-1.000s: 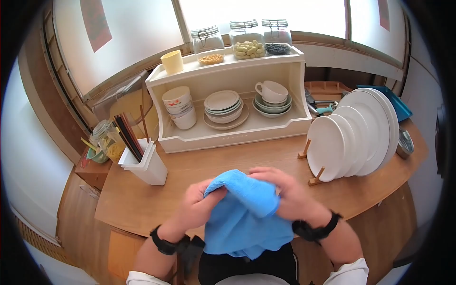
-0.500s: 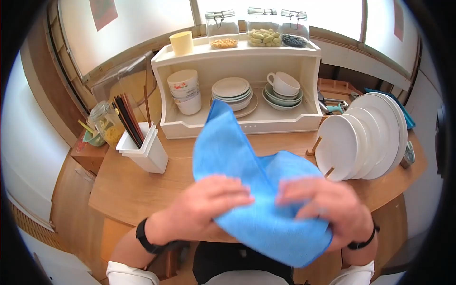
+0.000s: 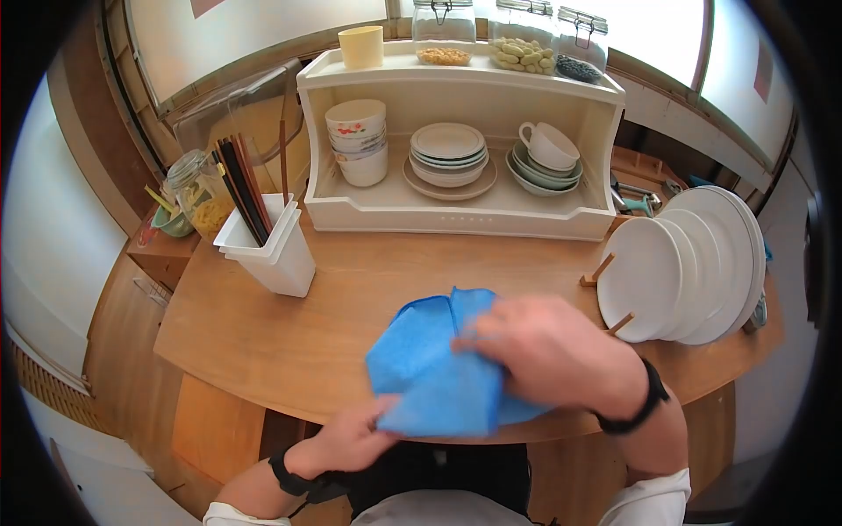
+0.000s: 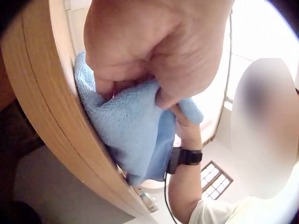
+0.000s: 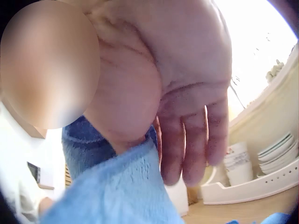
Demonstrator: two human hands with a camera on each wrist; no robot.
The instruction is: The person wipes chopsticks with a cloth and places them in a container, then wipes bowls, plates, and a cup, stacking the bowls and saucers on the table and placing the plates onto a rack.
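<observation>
A blue cloth (image 3: 417, 346) lies partly folded over the near edge of the wooden table. My left hand (image 3: 351, 436) grips its near left corner; in the left wrist view the thumb and fingers of that hand (image 4: 149, 51) curl into the fabric (image 4: 128, 121). Over the right part of the cloth is my right hand (image 3: 561, 351), slightly blurred. In the right wrist view, the right hand (image 5: 173, 79) pinches an edge of the cloth (image 5: 121, 186) at the thumb, while its other fingers extend downward.
Behind the cloth stands a white shelf (image 3: 465, 223) with stacked bowls (image 3: 362, 162), plates (image 3: 447, 140) and cups. Glass jars (image 3: 524, 44) and a yellow cup (image 3: 361, 48) sit on top. A white chopstick holder (image 3: 281, 263) is on the left, racked white plates (image 3: 640, 280) on the right.
The cloth, raised and spread in front of the shelf half a second ago, is now lower and folded on the table. The left hand moved toward the near edge; the right hand moved left across the cloth.
</observation>
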